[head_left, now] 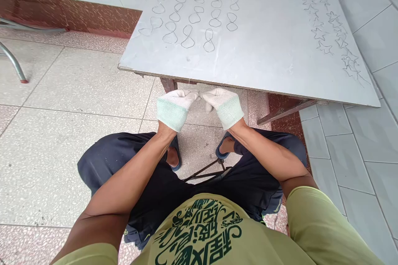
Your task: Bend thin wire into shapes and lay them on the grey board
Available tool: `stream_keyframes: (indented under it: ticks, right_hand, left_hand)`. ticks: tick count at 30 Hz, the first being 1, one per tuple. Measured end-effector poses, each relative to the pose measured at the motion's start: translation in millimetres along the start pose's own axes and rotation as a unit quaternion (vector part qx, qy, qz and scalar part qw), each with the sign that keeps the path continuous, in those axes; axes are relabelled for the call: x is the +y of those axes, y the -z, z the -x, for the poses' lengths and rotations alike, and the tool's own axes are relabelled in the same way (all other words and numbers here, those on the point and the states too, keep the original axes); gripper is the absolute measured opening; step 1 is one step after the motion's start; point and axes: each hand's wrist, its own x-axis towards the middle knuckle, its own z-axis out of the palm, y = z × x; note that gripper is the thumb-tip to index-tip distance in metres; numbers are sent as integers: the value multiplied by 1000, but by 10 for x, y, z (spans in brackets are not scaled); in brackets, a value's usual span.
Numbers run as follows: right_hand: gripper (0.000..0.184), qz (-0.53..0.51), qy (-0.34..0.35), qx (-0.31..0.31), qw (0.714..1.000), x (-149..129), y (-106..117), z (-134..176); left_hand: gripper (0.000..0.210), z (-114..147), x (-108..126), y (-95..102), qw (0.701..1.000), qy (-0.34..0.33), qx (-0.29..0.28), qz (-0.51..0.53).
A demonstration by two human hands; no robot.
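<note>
My left hand [177, 102] and my right hand [221, 102] wear white knitted gloves with pale green cuffs. They meet just in front of the table's near edge, above my knees. Both are closed, thumbs and fingers pinched together, with the fingertips almost touching. Between them shows a small bit of thin wire [200, 95]; most of it is hidden by the gloves. Beyond my hands, rows of wires bent into figure-eights [209, 40] lie on the white table [261, 58]. Star-shaped bent wires [325, 47] lie along its right side.
Tiled wall [373, 29] borders the table on the right. A wooden leg [286, 112] slants beneath it. Metal stool legs [14, 62] stand on the speckled floor [77, 87] at left. My sandalled feet [226, 145] and a dark metal frame [207, 169] are below my hands.
</note>
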Motion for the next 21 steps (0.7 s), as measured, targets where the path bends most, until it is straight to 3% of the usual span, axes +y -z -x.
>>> stream_keyframes:
  ticks: [10, 21]
  right_hand:
    - [31, 58, 26, 14, 998, 43, -4, 1]
    - [37, 80, -14, 10, 997, 109, -68, -36]
  left_hand:
    - [35, 45, -41, -150, 999, 16, 8, 48]
    - [31, 51, 4, -82, 999, 30, 6, 28]
